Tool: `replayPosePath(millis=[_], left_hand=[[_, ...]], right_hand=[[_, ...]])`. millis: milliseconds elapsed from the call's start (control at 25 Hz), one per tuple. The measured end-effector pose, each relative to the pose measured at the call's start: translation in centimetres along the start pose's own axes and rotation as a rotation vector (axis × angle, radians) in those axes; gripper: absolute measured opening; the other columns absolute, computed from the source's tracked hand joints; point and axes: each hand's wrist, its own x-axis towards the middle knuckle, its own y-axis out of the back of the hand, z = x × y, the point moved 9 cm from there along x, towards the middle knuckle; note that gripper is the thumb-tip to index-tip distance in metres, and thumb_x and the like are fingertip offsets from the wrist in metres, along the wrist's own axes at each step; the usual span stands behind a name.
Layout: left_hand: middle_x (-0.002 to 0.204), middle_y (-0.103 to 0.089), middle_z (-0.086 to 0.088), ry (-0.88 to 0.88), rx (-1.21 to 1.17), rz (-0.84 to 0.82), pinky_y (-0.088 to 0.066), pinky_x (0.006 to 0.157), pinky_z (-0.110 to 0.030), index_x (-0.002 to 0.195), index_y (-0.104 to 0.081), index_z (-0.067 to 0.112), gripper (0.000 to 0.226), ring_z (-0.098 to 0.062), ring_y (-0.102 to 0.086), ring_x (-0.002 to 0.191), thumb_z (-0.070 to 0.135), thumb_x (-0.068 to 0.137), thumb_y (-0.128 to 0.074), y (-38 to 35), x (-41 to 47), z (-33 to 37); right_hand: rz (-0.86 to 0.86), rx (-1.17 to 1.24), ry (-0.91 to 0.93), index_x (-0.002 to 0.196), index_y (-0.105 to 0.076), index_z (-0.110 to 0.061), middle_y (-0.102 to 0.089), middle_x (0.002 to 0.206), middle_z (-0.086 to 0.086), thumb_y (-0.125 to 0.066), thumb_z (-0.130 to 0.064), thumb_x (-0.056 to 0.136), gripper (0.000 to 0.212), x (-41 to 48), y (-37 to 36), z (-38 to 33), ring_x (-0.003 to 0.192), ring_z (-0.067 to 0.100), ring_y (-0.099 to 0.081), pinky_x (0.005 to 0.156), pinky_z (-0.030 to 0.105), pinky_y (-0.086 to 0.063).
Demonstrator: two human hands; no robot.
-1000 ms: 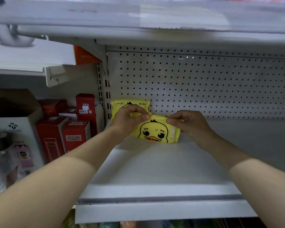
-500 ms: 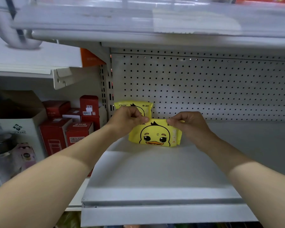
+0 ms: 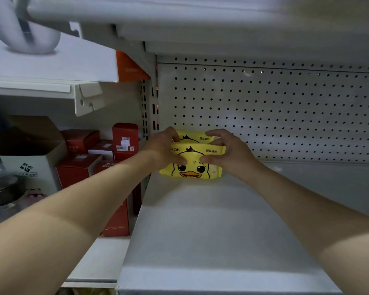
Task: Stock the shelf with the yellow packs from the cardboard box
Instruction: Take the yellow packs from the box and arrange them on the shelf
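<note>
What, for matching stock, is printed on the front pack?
Front yellow pack: cartoon duck face, orange beak; head view.

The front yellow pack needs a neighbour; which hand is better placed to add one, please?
Probably the right hand: bare shelf lies right of the front yellow pack; the left hand sits by the upright.

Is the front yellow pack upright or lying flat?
Upright: the front pack stands on edge on the shelf, duck face forward, held by left hand and right hand.
</note>
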Motion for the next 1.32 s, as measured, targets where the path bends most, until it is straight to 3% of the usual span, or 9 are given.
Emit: replayPosePath(millis=[120, 280, 440, 640, 760, 880, 1120, 1320], left_hand=[[0.111, -0.056, 0.001, 0.013, -0.001, 0.029, -0.036, 0.058, -0.022, 0.118, -0.052, 0.019, 0.062, -0.015, -0.051, 0.096, 0.03, 0.068, -0.087, -0.2, 0.9, -0.6], [0.112, -0.056, -0.001, 0.013, 0.043, 0.099, -0.039, 0.066, -0.027, 0.111, -0.052, 0.017, 0.058, -0.017, -0.051, 0.099, 0.033, 0.068, -0.086, -0.2, 1.7, -1.1], [0.113, -0.056, -0.004, 0.01, 0.11, 0.165, -0.052, 0.083, -0.041, 0.108, -0.05, 0.018, 0.059, -0.023, -0.055, 0.104, 0.036, 0.065, -0.087, 0.3, 2.4, -1.8], [0.126, -0.047, -0.009, 0.044, 0.17, 0.222, -0.04, 0.083, -0.036, 0.122, -0.049, 0.016, 0.069, -0.027, -0.045, 0.119, 0.04, 0.068, -0.084, 0.1, 2.4, -2.0], [0.135, -0.041, -0.01, 0.079, 0.26, 0.243, -0.04, 0.092, -0.041, 0.131, -0.044, 0.019, 0.081, -0.029, -0.038, 0.127, 0.05, 0.067, -0.082, 0.3, 1.5, -1.4], [0.141, -0.038, -0.01, 0.1, 0.173, 0.246, -0.035, 0.102, -0.042, 0.136, -0.043, 0.024, 0.084, -0.03, -0.034, 0.131, 0.054, 0.067, -0.081, 0.6, -0.3, -0.6], [0.141, -0.032, -0.014, 0.116, -0.055, 0.136, -0.041, 0.105, -0.043, 0.138, -0.044, 0.027, 0.078, -0.035, -0.038, 0.129, 0.032, 0.071, -0.085, 1.1, -8.0, 4.2], [0.139, -0.034, -0.011, 0.195, -0.059, 0.105, -0.041, 0.102, -0.038, 0.135, -0.048, 0.029, 0.075, -0.033, -0.043, 0.126, 0.028, 0.07, -0.086, 2.0, -17.1, 7.6]], right_hand=[[0.004, -0.162, 0.026, 0.138, -0.048, -0.032, -0.055, 0.122, -0.003, -0.092, -0.023, 0.063, 0.087, 1.0, -1.3, 0.3, 0.116, 0.014, -0.054, 0.097, 0.032, -0.047], [0.015, -0.363, 0.046, 0.146, -0.038, -0.032, -0.048, 0.128, 0.003, -0.091, -0.028, 0.063, 0.099, 2.3, -2.3, 0.7, 0.12, 0.019, -0.047, 0.097, 0.035, -0.045], [0.087, -0.478, 0.055, 0.147, -0.035, -0.029, -0.046, 0.132, 0.003, -0.088, -0.029, 0.068, 0.095, 3.1, -2.6, 0.4, 0.126, 0.02, -0.041, 0.095, 0.038, -0.046], [0.159, -0.558, -0.026, 0.147, -0.034, -0.027, -0.042, 0.137, 0.004, -0.084, -0.032, 0.073, 0.09, 2.8, -1.8, 0.8, 0.132, 0.023, -0.036, 0.094, 0.038, -0.045], [0.185, -0.547, -0.038, 0.145, -0.036, -0.024, -0.044, 0.135, 0.007, -0.083, -0.03, 0.073, 0.086, 1.0, -0.2, 0.5, 0.127, 0.026, -0.04, 0.09, 0.035, -0.042], [0.188, -0.538, -0.098, 0.146, -0.037, -0.024, -0.049, 0.132, 0.009, -0.083, -0.032, 0.074, 0.086, -1.4, 1.7, 0.4, 0.123, 0.029, -0.046, 0.092, 0.035, -0.044], [0.073, -0.571, -0.201, 0.137, -0.045, -0.025, -0.052, 0.127, 0.007, -0.082, -0.033, 0.076, 0.072, -8.5, 5.2, -3.0, 0.117, 0.028, -0.052, 0.084, 0.03, -0.042], [-0.077, -0.627, -0.228, 0.134, -0.047, -0.026, -0.051, 0.132, 0.006, -0.08, -0.034, 0.078, 0.065, -15.1, 7.4, -6.7, 0.119, 0.027, -0.051, 0.091, 0.032, -0.045]])
